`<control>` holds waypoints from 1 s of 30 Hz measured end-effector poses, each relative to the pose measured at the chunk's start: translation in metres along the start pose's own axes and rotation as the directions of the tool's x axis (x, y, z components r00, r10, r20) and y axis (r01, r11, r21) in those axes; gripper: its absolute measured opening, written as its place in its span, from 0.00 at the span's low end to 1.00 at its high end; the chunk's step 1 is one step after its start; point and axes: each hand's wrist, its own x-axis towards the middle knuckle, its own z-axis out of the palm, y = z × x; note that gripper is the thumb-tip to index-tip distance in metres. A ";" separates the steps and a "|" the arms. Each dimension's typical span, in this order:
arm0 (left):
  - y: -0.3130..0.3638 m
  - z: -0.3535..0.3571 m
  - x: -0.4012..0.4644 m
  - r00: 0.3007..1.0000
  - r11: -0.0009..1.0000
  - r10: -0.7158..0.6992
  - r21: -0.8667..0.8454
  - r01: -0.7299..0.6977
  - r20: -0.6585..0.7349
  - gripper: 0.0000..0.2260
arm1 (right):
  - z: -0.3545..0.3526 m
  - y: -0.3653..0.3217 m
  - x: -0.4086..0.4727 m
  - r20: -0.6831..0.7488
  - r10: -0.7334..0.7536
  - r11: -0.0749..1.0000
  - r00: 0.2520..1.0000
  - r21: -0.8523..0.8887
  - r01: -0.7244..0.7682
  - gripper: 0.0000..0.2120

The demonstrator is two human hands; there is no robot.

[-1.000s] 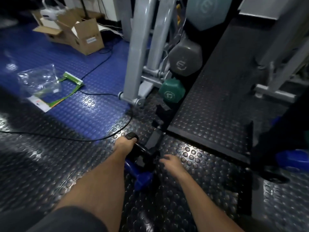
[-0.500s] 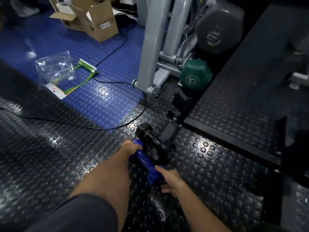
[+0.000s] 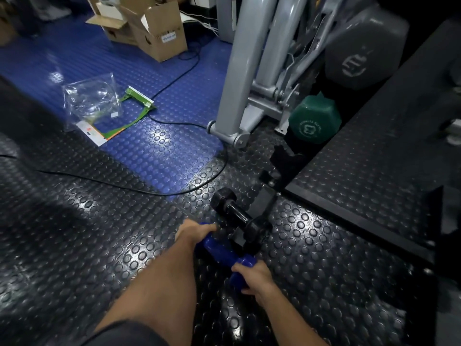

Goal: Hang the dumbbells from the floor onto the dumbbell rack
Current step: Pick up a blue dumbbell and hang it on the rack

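Blue dumbbell (image 3: 219, 253) sits low by the rack's foot (image 3: 262, 208), left hand (image 3: 193, 232) and right hand (image 3: 252, 275) curled round its ends; it may knock the black dumbbell (image 3: 234, 213) loose.

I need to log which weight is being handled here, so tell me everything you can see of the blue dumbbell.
The blue dumbbell is small, with a glossy, plastic-looking coating. It lies low over the black studded floor, running diagonally from upper left to lower right. The left hand holds its far end and the right hand its near end, so only the shaft and part of the near head show. It sits just in front of a black dumbbell; whether the two touch cannot be told.
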 end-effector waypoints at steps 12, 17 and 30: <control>0.016 -0.027 -0.040 0.877 0.977 -0.122 -0.097 0.188 0.465 0.30 | -0.061 -0.028 -0.034 -0.046 -0.117 0.982 0.992 -0.152 0.109 0.22; 0.046 -0.051 -0.060 0.862 0.919 0.104 -0.380 0.108 0.496 0.39 | -0.089 -0.082 -0.057 -0.143 -0.312 0.903 0.939 -0.351 0.247 0.28; 0.111 -0.048 -0.072 0.960 0.524 0.239 -0.852 -0.002 0.145 0.12 | -0.098 -0.159 -0.047 -0.289 -0.494 0.841 0.820 0.078 0.535 0.22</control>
